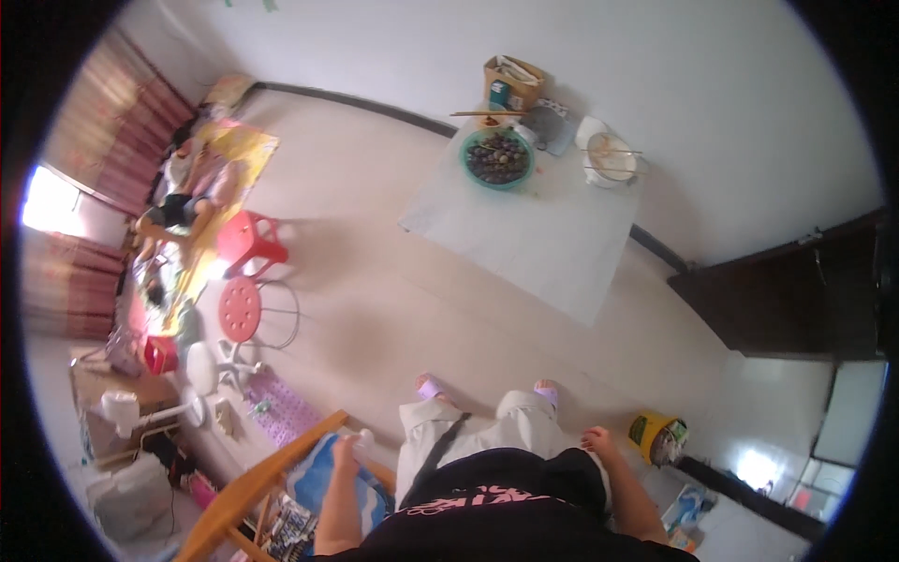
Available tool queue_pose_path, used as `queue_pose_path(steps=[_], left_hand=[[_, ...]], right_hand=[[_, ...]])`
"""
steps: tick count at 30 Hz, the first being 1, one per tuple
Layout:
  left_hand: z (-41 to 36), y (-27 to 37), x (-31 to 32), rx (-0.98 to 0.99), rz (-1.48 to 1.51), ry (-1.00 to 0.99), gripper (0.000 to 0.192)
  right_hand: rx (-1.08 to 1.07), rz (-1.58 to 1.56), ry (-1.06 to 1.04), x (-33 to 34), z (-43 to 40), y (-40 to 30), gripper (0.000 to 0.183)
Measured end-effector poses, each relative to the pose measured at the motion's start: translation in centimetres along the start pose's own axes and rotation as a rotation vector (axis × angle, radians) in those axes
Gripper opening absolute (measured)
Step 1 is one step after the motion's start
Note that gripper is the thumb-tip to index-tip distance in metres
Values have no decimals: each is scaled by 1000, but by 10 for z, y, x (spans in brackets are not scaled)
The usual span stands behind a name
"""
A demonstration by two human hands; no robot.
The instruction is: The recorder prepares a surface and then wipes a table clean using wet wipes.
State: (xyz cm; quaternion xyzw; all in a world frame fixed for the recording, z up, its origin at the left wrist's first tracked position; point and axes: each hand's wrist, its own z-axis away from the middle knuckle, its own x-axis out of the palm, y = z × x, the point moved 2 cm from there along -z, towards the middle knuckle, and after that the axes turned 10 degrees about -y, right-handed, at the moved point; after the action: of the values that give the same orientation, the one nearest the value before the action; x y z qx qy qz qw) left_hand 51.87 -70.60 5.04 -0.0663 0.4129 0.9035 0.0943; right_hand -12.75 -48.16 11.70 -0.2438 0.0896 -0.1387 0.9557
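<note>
My left hand (344,452) is over the wooden chair or bench frame (270,467), beside a blue-and-white patterned cloth (323,471). A small pale, translucent object (364,444) shows at its fingers, which look closed on it; its kind is unclear. Beside my right thigh hangs my right hand (595,441), its fingers partly curled and nothing visible in them. Ahead stands a table with a white cover (520,246). On it are a teal basket (497,187) of dark grapes (500,158) and a white bowl (611,175) with chopsticks (614,168) across it.
A cardboard box (516,84) stands at the table's back. Two people (182,204) are on a yellow mat (256,144) at left, near a red plastic stool (249,239) and a round-topped stool (239,309). A yellow bucket (642,435) is at right, below a dark door (786,295).
</note>
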Motion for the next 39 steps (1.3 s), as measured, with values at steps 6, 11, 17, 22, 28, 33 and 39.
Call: queue_pose_path(steps=[6,11,17,22,28,33,39], left_hand=[[-156,156,-57,-237,-177,-8,20],[-292,245,-32,-32,-221,-170,29],[-370,351,28,398,-852,-507,15],[-411,431,-14,56,-1153,-501,17],[-516,453,-141,-103,-1750,-301,24],[-670,411,-217,96,-2064,-442,22],[-840,436,-197,184,-2271,-666,25]], right_hand=[[-65,142,-41,112,30,-7,30],[-11,246,-33,185,11,-30,34],[153,127,-133,259,-62,-108,33],[53,178,-79,314,-164,-210,23],[-139,-223,-218,413,-190,-401,19],[50,-277,-25,464,-183,-391,20],[475,-78,229,543,-125,-352,22]])
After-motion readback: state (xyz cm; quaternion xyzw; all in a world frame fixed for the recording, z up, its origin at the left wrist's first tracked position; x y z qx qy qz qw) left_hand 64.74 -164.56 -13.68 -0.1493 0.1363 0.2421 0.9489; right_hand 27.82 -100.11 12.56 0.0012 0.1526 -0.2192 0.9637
